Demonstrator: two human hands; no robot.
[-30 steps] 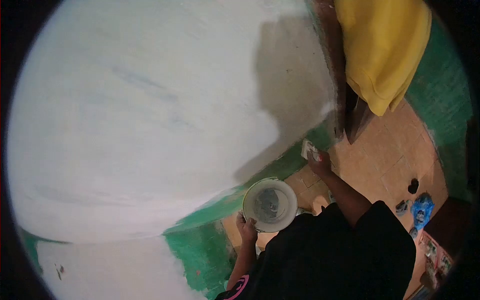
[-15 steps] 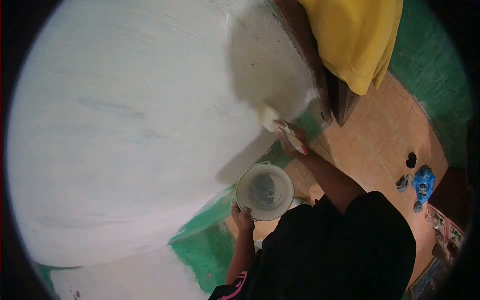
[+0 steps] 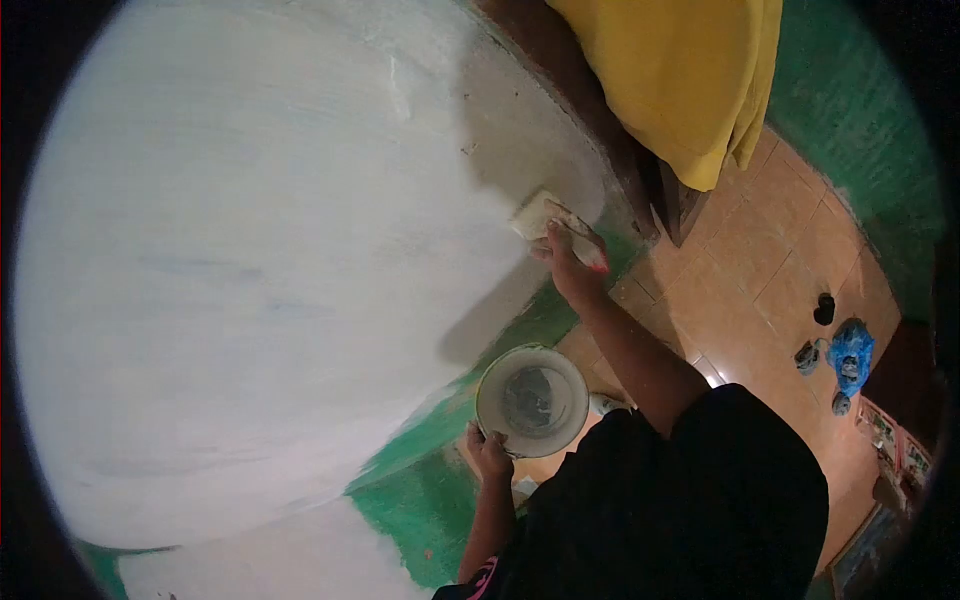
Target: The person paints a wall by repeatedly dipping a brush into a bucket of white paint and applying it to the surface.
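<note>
The brush is wide and flat, with pale bristles loaded with white paint and a handle with a reddish tip. It lies at about 1 o'clock from the centre of the view, its bristles against the white wall, gripped by the right hand. The bowl is round and pale, its mouth facing up, with greyish-white paint in the bottom. It sits at 6 o'clock from the brush, well apart from it. The left hand pinches its rim at 7 o'clock.
</note>
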